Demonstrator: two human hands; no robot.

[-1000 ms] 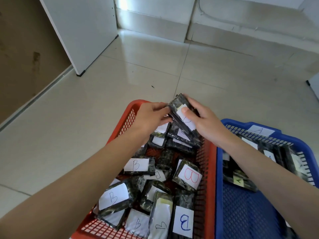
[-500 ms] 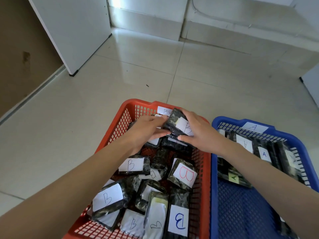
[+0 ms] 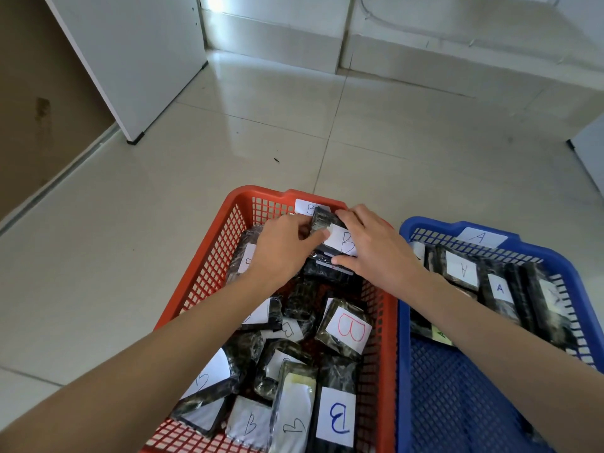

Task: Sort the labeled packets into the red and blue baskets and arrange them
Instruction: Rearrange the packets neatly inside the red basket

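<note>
The left hand [image 3: 281, 253] and right hand [image 3: 376, 253] clamp their fingers on a B packet [image 3: 340, 242] between them, lengthwise near-to-far, at the red basket's [image 3: 202, 289] far end.

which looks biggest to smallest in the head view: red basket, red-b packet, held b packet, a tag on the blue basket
1. red basket
2. red-B packet
3. held B packet and A tag: these look alike. The left hand and right hand cover part of the packet, so they are not ranked.

Floor [image 3: 98, 256]: red basket [image 3: 209, 282] (blue basket [image 3: 431, 223] beside)
</note>
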